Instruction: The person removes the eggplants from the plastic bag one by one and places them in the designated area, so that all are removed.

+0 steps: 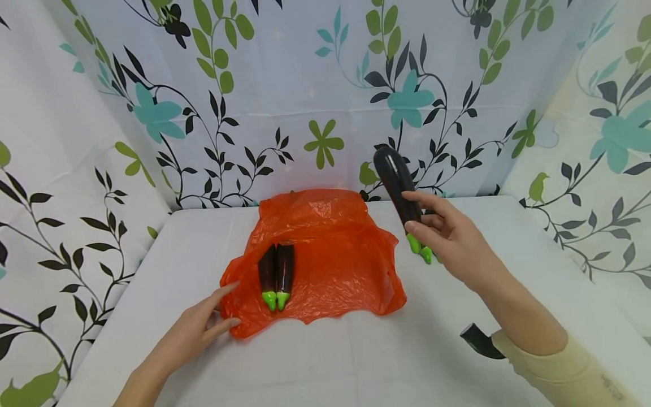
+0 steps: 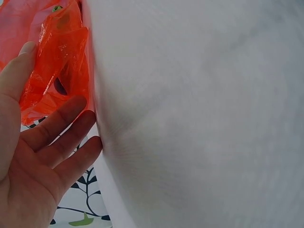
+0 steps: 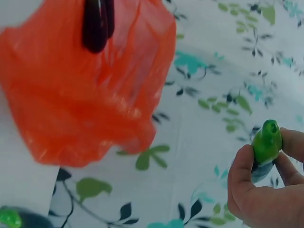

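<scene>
My right hand [image 1: 452,240] holds a glossy dark eggplant [image 1: 393,172] between thumb and fingers, raised and tilted, its green stem end down. A red plastic bag [image 1: 341,277] lies spread on the white table with its mouth toward me. Two eggplants [image 1: 286,271] rest side by side at the bag's left, green ends facing me. At the bag's left edge is my left hand [image 1: 195,322], fingers extended and thumb apart. In the left wrist view, its thumb and fingertips are right at the red film.
Partly hidden behind the right hand, another eggplant's green end [image 1: 426,255] shows on the white table [image 1: 325,367]. A dark curved piece [image 1: 482,341] juts out beside the right sleeve. Leaf-patterned cloth [image 1: 325,102] stands behind and at both sides.
</scene>
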Available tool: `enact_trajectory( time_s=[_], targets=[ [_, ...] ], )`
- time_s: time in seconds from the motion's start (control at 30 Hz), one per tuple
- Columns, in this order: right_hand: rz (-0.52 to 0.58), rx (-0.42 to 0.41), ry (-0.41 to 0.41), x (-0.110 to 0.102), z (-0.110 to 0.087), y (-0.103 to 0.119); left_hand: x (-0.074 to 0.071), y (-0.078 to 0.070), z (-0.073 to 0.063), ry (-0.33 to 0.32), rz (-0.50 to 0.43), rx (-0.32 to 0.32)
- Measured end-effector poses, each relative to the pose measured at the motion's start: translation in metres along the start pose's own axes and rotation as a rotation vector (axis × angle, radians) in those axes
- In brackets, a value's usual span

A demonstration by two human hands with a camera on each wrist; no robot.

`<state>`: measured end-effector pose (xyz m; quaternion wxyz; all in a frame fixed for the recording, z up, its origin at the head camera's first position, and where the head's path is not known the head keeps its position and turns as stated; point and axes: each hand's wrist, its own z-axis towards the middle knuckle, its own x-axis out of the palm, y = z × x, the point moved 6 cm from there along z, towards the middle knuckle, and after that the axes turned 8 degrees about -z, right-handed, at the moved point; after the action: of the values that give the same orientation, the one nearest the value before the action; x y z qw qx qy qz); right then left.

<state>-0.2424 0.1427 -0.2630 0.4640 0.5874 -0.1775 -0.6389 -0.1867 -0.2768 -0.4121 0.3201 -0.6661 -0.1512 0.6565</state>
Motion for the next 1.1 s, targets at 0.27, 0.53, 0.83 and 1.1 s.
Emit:
enact_trajectory(
  time_s=[0.27, 0.53, 0.83, 1.1],
  targets=[
    [0.018, 0.206, -0.083, -0.040, 0.018, -0.060, 0.000, 0.000, 0.000, 0.019, -0.010, -0.012],
    [0.019, 0.297, -0.115, -0.063, 0.028, -0.126, 0.000, 0.001, 0.000, 0.022, -0.016, -0.020],
    [-0.025, 0.443, -0.079, -0.071, 0.028, -0.203, 0.000, 0.001, 0.000, 0.020, -0.017, -0.015],
    [-0.088, 0.516, -0.004, -0.068, 0.021, -0.242, 0.000, 0.001, 0.001, 0.019, -0.021, -0.013]
  ],
)
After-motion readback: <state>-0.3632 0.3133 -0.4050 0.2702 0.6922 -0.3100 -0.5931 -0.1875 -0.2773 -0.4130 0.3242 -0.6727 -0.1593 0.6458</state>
